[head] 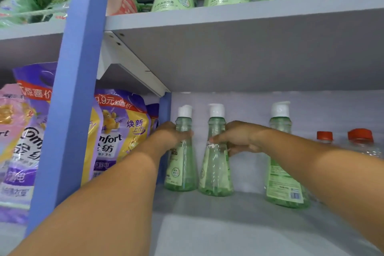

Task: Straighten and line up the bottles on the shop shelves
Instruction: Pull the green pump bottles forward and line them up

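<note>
Both hands hold green bottles on the lower shelf [239,212].

The left hand [169,136] grips the far-left bottle [182,164]; the right hand [236,138] pinches the neck of the second bottle [215,170], price sticker "12.00". Both hold pale green liquid. A third bottle [285,181] stands apart, right. "Comfort" pouches [116,131] stand left of the blue post [72,97].

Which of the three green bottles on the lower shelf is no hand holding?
The rightmost green bottle, standing apart behind the right forearm. The left hand grips the leftmost bottle; the right hand grips the middle bottle.
</note>
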Action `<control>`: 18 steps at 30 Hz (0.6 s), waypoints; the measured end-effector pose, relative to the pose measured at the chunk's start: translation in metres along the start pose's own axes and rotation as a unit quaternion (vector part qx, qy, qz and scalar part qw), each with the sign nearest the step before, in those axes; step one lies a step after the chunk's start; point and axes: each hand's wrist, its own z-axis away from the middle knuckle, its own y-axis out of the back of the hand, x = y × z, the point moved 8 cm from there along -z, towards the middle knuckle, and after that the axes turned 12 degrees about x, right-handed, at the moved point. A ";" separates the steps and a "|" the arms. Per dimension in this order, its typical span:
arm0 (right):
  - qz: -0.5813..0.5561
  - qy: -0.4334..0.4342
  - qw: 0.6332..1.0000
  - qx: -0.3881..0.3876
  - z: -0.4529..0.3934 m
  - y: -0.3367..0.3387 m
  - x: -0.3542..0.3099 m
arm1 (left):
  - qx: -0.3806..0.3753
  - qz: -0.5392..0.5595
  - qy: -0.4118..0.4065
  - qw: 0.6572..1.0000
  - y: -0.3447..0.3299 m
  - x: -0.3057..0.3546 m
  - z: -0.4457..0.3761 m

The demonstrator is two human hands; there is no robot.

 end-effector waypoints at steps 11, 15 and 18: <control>0.023 0.037 0.997 0.071 -0.012 -0.003 -0.003 | 0.011 0.055 0.016 0.998 0.006 0.003 0.009; 0.019 0.050 0.996 0.066 -0.012 0.001 -0.002 | 0.012 0.058 0.013 0.998 0.002 0.001 0.008; -0.020 0.042 0.998 0.044 -0.008 -0.001 0.001 | -0.002 0.100 0.042 0.994 -0.003 -0.005 0.007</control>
